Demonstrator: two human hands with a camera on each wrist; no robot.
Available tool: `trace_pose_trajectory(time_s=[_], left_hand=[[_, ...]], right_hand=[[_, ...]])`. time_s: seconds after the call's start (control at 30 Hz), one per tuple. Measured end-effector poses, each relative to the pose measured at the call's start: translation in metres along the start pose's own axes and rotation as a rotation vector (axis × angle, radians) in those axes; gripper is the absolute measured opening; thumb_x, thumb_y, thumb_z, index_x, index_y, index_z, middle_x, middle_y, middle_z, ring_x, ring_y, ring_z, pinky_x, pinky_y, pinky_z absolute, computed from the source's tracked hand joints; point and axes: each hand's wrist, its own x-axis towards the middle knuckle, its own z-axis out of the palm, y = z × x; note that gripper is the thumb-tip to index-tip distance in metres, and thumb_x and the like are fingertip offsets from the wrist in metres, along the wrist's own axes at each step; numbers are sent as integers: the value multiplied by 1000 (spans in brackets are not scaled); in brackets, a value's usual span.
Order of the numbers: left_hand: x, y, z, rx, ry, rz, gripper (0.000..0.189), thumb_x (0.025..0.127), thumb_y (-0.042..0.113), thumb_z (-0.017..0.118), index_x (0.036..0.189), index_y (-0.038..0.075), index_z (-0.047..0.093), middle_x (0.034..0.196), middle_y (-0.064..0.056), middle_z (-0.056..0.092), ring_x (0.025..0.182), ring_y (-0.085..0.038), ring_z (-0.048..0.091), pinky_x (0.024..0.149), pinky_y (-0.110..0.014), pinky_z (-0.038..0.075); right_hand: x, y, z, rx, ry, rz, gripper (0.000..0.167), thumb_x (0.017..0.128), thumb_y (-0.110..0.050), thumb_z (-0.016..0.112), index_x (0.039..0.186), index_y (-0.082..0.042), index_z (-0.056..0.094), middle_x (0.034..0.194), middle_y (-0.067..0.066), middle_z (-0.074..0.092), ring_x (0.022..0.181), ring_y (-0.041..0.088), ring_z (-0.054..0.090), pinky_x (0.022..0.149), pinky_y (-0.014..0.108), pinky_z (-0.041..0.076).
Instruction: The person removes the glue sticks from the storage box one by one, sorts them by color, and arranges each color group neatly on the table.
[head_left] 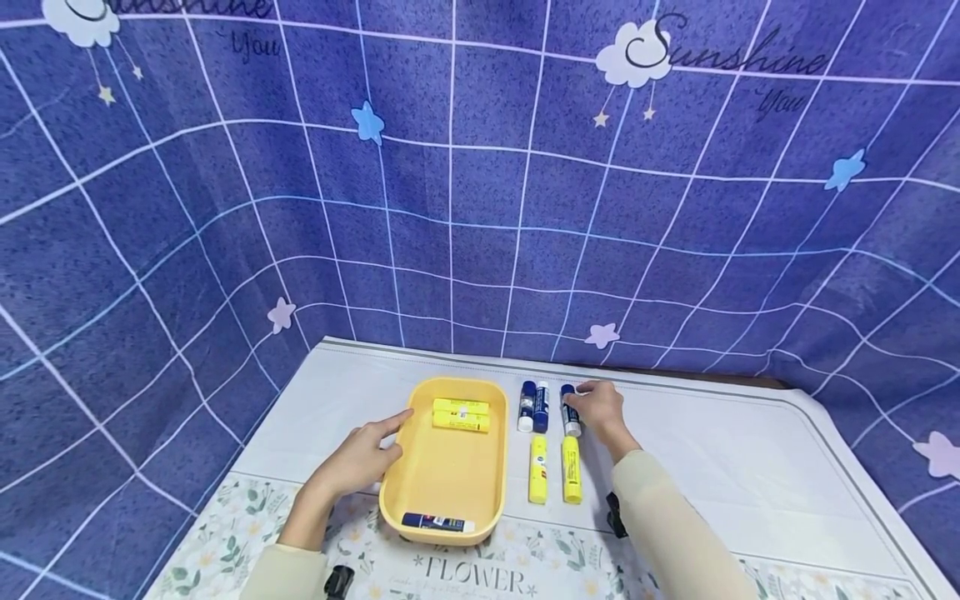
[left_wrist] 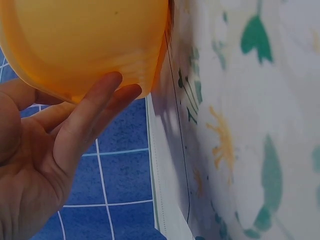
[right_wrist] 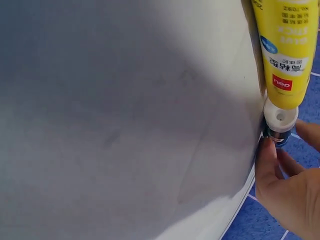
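Observation:
My left hand (head_left: 358,457) is at the left side of a yellow tray (head_left: 442,467), its fairly straight fingers touching the rim and outer wall; the left wrist view shows fingertips (left_wrist: 131,91) against the tray's side. My right hand (head_left: 602,410) pinches a dark blue glue stick (head_left: 572,423) with a white end, between thumb and fingers, on the table. In the right wrist view that stick's white end (right_wrist: 281,117) shows just beyond a yellow glue stick (right_wrist: 286,55). Inside the tray are two yellow glue sticks (head_left: 461,422) near the far end and a blue one (head_left: 438,522) near the front.
Two blue-and-white glue sticks (head_left: 527,407) lie side by side right of the tray. Closer to me are two yellow glue sticks (head_left: 537,471), apart from each other. A flower-patterned cloth (head_left: 405,575) covers the table's front; a blue gridded curtain (head_left: 480,183) hangs behind.

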Motion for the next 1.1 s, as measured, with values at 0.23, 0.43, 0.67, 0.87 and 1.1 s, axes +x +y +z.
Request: trace_pose_trajectory(time_s=[0.23, 0.43, 0.67, 0.87, 1.1], left_hand=[[0, 0, 0, -1, -1, -3, 59, 101, 7, 54, 158, 10, 43, 118, -20, 70, 46, -11, 43, 50, -27, 47], [0, 2, -1, -6, 3, -1, 58, 101, 7, 54, 158, 10, 43, 139, -21, 62, 46, -11, 43, 53, -26, 48], [0, 1, 0, -16, 5, -2, 59, 101, 7, 53, 158, 9, 42, 143, -22, 60, 45, -10, 43, 48, -26, 47], [-1, 1, 0, -14, 1, -9, 59, 101, 7, 53, 158, 10, 42, 111, -22, 71, 45, -11, 44, 46, -26, 45], [0, 1, 0, 0, -12, -7, 60, 101, 7, 53, 159, 11, 40, 72, -10, 62, 46, -11, 45, 47, -25, 45]], right_hand=[[4, 2, -6, 76, 74, -52, 50, 93, -31, 72, 132, -1, 68, 115, 20, 74, 103, 32, 69, 86, 36, 54], [5, -18, -14, 259, 2, -168, 47, 93, -25, 74, 133, -1, 67, 120, 20, 72, 104, 20, 65, 84, 20, 51], [-9, -45, -13, 370, -181, -241, 47, 95, -16, 73, 137, 1, 64, 121, 18, 70, 101, 11, 63, 89, 20, 52], [-23, -59, -10, 395, -320, -289, 47, 96, -12, 72, 141, -6, 62, 125, 19, 68, 106, 14, 64, 94, 25, 53], [-42, -76, -2, 421, -447, -348, 48, 94, -13, 74, 141, -7, 63, 129, 22, 67, 106, 15, 67, 98, 36, 57]])
